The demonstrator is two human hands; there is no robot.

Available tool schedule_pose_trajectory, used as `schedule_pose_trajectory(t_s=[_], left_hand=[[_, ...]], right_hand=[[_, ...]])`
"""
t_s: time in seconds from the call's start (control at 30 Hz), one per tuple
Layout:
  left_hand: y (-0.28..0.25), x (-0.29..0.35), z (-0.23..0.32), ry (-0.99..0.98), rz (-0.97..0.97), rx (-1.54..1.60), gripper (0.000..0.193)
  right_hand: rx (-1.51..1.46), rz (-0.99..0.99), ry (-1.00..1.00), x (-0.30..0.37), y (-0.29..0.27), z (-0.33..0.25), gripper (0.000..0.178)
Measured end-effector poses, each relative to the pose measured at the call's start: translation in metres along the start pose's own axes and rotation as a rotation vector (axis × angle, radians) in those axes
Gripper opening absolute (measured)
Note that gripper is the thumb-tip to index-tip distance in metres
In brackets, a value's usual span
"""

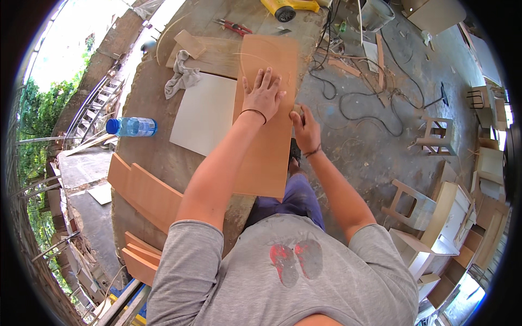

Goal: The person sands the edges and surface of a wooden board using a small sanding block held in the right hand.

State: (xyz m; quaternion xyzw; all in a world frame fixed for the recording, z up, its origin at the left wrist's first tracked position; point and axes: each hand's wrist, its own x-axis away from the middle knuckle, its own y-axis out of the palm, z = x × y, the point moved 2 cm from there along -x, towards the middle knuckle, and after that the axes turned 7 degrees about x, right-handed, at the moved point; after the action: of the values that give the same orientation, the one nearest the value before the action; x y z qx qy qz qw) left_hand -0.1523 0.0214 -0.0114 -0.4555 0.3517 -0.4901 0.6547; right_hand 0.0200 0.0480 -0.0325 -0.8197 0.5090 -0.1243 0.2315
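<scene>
A long orange-brown wooden board (266, 146) lies on the worktable, its near end close to my body. My left hand (262, 96) rests flat on top of it with the fingers spread. At the board's right edge, my right hand (308, 130) is closed with the thumb up. A small brownish piece shows between its fingers, but I cannot make out what it is. Under the board's left side sits a white panel (204, 111). A grey rag (182, 75) lies at that panel's far corner.
A blue-capped water bottle (133, 127) lies on the table's left part, beyond several brown boards (147, 190). Red-handled pliers (234, 26) and a yellow power tool (288, 10) lie at the far end. Cables (370, 115), stools (435, 136) and cabinet parts (446, 217) occupy the floor at right.
</scene>
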Motion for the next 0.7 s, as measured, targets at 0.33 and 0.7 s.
schedule_pose_trajectory(t_s=[0.33,0.7], left_hand=[[0.004,0.027,-0.001,0.076,0.133,0.064,0.05],[0.005,0.029,-0.002,0.049,0.17,0.072,0.049]], right_hand=[[-0.1,-0.049,0.01,-0.011,0.002,0.0,0.041],[-0.059,-0.134,-0.062,0.143,-0.015,0.006,0.04]])
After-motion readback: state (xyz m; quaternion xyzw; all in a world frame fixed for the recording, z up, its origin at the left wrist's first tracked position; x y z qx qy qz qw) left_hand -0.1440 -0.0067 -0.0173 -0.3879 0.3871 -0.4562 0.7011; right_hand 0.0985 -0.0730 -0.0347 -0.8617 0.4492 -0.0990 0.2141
